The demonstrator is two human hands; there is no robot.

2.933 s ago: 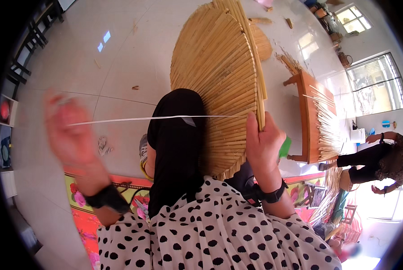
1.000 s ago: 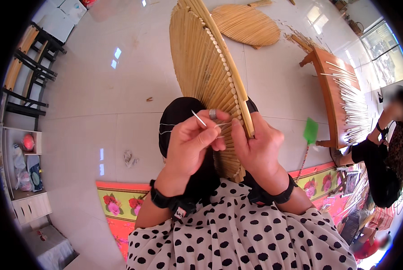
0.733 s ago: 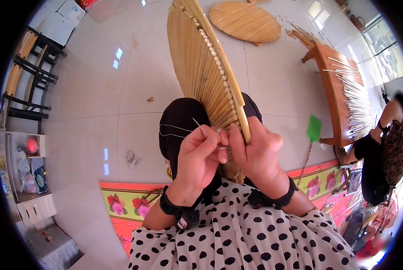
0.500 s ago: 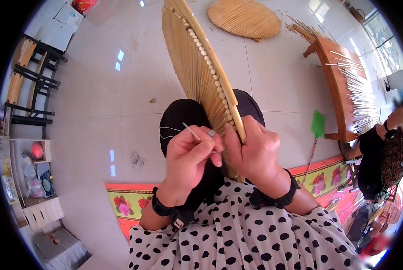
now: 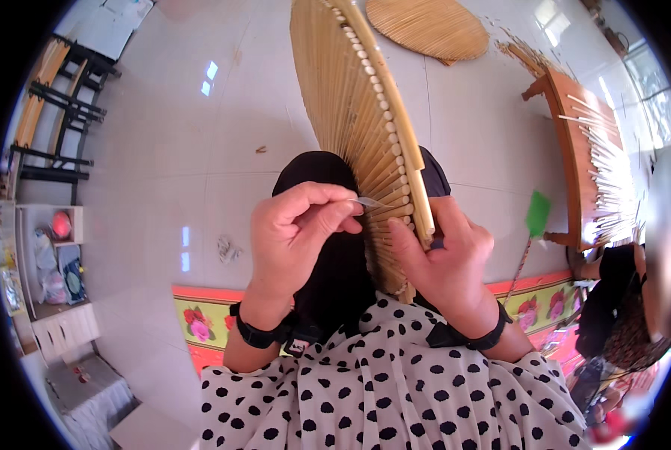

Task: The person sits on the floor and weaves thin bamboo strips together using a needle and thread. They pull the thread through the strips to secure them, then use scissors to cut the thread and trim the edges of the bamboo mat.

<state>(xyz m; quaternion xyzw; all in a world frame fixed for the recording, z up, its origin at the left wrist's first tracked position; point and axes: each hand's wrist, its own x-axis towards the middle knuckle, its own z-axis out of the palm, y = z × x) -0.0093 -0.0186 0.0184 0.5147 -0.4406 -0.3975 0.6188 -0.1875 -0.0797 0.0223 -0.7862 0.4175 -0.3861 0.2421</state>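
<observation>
Here, the stalk disc (image 5: 328,82) stands on edge, tilted, between the person's knees in black trousers (image 5: 313,171), its lower end close to the spotted top (image 5: 365,375). A row of pale round stalk ends runs along its edge, beside a light wooden strip (image 5: 399,112). The right hand (image 5: 455,244) is closed around the lower part of that edge, the thumb pressed on the stalk side and the fingers wrapped behind the strip. The left hand (image 5: 298,225) is just left of the disc, thumb and forefinger pinched together on a thin, pale strand (image 5: 367,202) that reaches toward the stalks; the other fingers are curled loosely, and what lies inside them cannot be told. Both wrists wear black bands.

Beyond, a second disc (image 5: 429,30) lies flat on the floor. To the right, loose stalks (image 5: 611,180) are spread on a wooden table (image 5: 573,150), a green swatter (image 5: 538,214) is near its leg, and another person (image 5: 628,322) is beside it. A flowered mat (image 5: 196,326) lies underneath.
</observation>
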